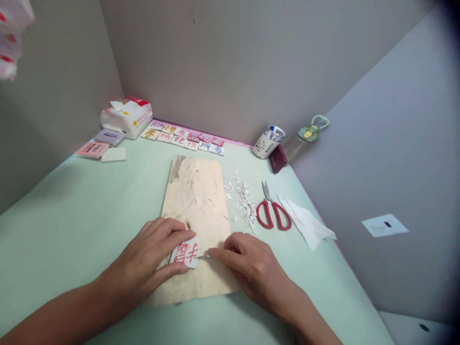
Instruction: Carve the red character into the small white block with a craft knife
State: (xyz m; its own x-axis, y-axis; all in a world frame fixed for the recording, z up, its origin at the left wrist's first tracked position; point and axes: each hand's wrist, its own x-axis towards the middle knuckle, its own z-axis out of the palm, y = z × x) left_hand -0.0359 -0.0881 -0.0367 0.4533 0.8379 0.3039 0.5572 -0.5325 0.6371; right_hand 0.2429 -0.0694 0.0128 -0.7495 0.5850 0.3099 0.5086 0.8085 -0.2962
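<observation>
My left hand (pixel 158 251) pinches a small white carving block (pixel 186 254) with red written characters, its thumb along the near edge and fingers along the far edge. The block lies flat on a pale wooden board (pixel 197 206). From the right, my right hand (pixel 251 263) grips a thin carving knife (pixel 204 257). The metal tip meets the block's right edge; most of the handle is hidden inside the hand.
Whitish shavings (pixel 245 203) lie right of the board, beside red-handled scissors (pixel 271 211) and a crumpled tissue (pixel 307 220). Behind are rows of lettered tiles (pixel 183 136), a tissue pack (pixel 127 117), wrapped blocks (pixel 94 149), a can (pixel 268 143) and a bottle (pixel 300 143).
</observation>
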